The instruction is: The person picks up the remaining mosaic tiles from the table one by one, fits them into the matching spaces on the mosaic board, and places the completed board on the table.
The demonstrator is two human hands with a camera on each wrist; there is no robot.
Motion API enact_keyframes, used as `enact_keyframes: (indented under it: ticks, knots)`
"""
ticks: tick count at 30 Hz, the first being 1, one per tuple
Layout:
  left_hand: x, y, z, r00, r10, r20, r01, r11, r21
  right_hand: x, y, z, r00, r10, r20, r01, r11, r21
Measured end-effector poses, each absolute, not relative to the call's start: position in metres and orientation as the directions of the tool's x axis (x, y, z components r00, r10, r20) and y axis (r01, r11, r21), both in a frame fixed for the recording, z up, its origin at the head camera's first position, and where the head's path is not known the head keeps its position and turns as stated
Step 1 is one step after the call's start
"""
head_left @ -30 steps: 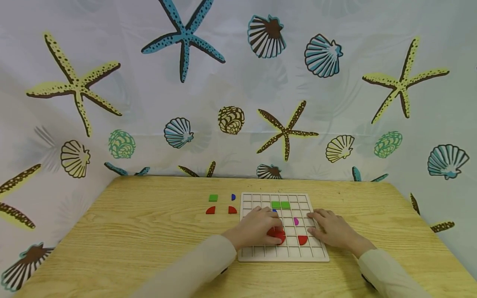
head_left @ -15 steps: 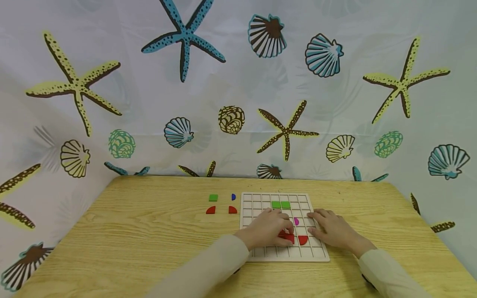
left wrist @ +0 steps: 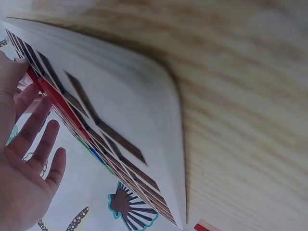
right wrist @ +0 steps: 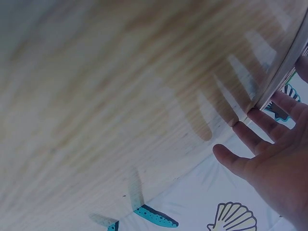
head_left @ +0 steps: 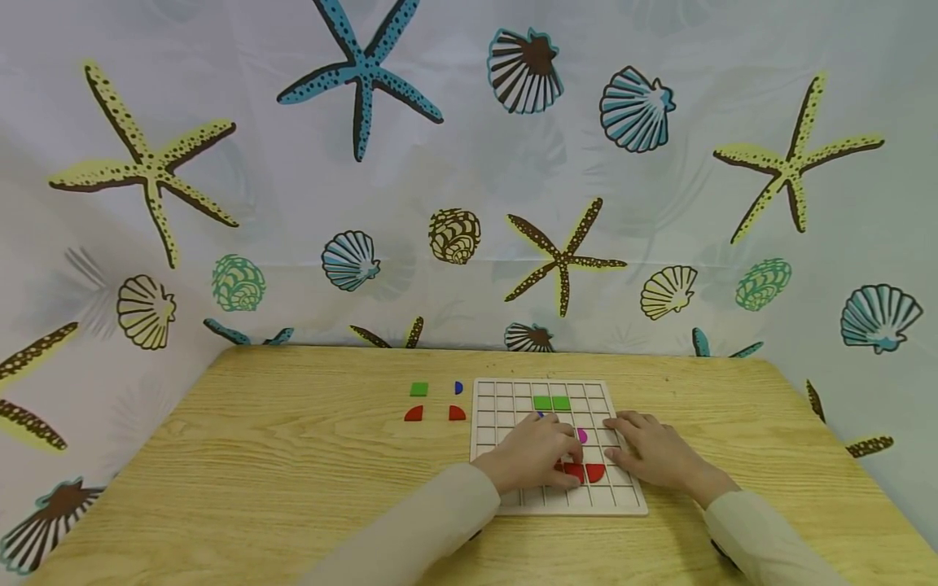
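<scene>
A pale square board (head_left: 486, 404) marked with a grid lies on the table. On it, my left hand (head_left: 538, 452) pinches a red tile (head_left: 575, 473) between thumb and index finger, close over the squares. The other fingers spread over the board and hide part of it. Just right of that tile sits a red quarter-circle tile (head_left: 596, 472). In the left wrist view, another red tile (left wrist: 62, 107) lies beside the pinched one. My right hand (head_left: 655, 448) rests at the board's right edge, fingertips on the rim, holding no tile.
Two green square tiles (head_left: 551, 403) lie at the back of the board, with a magenta tile (head_left: 582, 436) nearer the right hand. Left of the board are a green square (head_left: 419, 389), a blue half-circle (head_left: 458, 387) and two red quarter-circles (head_left: 414, 413). A patterned cloth (head_left: 410, 187) hangs behind.
My left hand has slid rightward across the board with the red tile, which now sits beside the red quarter-circle. The right hand has stayed at the edge.
</scene>
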State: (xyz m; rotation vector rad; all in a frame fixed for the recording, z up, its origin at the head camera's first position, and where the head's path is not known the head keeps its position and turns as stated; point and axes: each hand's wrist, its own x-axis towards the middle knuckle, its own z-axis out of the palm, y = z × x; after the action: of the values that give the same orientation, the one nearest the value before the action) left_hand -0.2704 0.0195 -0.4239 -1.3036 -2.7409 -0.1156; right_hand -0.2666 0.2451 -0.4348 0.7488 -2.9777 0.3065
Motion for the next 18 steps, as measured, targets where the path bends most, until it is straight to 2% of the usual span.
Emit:
enact_keyframes:
  ticks: [11,18]
  knots:
    - [-0.2682,0.0231,-0.4221,-0.656,0.746,0.115,0.749,0.663,-0.023,-0.2672,0.2459,-0.4359,-0.874,-0.473,0.115,-0.486,0.856,-0.174]
    - [-0.2675,0.0241,-0.4205,-0.66,0.742,0.115,0.746,0.666,-0.012,-0.2671,0.2455,-0.436,-0.877,-0.47,0.1,-0.48,0.859,-0.178]
